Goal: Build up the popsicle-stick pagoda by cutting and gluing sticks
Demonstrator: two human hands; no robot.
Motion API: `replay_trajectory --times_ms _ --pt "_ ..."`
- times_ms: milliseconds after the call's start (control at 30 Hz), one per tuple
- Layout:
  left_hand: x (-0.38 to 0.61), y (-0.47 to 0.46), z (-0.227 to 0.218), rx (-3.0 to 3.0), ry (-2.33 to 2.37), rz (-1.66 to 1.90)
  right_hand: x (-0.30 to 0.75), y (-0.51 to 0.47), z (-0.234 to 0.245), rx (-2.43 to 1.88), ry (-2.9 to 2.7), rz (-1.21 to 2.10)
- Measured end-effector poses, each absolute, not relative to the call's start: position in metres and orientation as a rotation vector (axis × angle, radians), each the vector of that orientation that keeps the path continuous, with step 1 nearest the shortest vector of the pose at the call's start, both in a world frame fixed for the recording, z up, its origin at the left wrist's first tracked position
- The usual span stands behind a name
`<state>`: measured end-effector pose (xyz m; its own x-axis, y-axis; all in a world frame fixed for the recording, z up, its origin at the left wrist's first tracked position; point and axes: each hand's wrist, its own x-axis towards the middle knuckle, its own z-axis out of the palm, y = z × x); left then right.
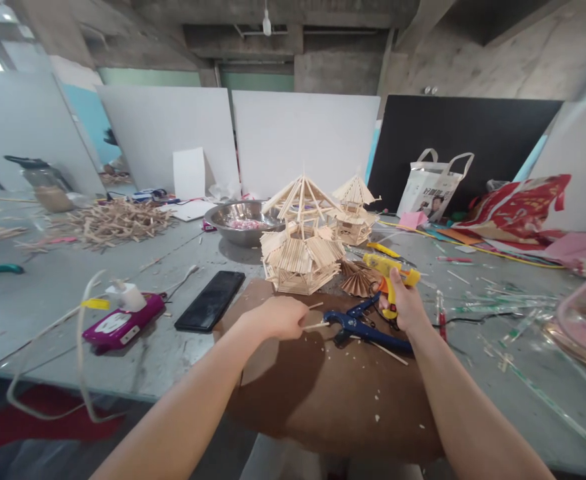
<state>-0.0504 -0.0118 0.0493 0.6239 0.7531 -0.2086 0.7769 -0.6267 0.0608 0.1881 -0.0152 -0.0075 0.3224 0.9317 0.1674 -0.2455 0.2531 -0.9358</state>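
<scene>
My right hand (403,301) is wrapped round a yellow hot glue gun (380,265), whose nozzle end points left toward the stick models. Closed over the brown board, my left hand (283,316) pinches a thin wooden stick (317,326) that sticks out to the right. A pair of blue-handled pliers (360,328) lies between the two hands, its jaws near that stick's tip. Just beyond my hands stands a pavilion model (303,257) of wooden sticks with a cone-shaped roof frame. A smaller stick pavilion (355,213) is behind it on the right.
The brown board (333,400) has scraps on it. A black phone (211,301) and a purple power strip (123,323) with a white cable lie left. Farther back are a metal bowl (245,230) and a stick pile (115,223). Right are a tote bag (430,190) and plastic wrappers.
</scene>
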Motion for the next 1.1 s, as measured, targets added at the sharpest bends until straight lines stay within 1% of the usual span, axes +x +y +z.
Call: replay_trajectory --times_ms 100,367,467,567,733,1100 --pt "-0.068 -0.006 0.058 2.606 1.313 0.009 0.188 -0.015 -0.009 -0.961 -0.885 0.97" --pt "-0.083 0.013 0.079 1.945 1.253 1.085 0.187 -0.014 -0.012 -0.995 -0.894 0.958" --pt "-0.088 0.026 0.089 1.774 1.219 1.293 0.186 -0.014 -0.012 -0.996 -0.895 0.963" --pt "-0.093 0.038 0.099 1.672 1.221 1.349 0.186 -0.015 -0.012 -0.983 -0.9 0.965" --pt "-0.094 0.055 0.11 1.65 1.263 1.28 0.187 -0.014 -0.015 -0.986 -0.915 0.967" --pt "-0.081 0.07 0.115 1.581 1.253 1.263 0.189 -0.013 -0.018 -0.994 -0.905 0.979"
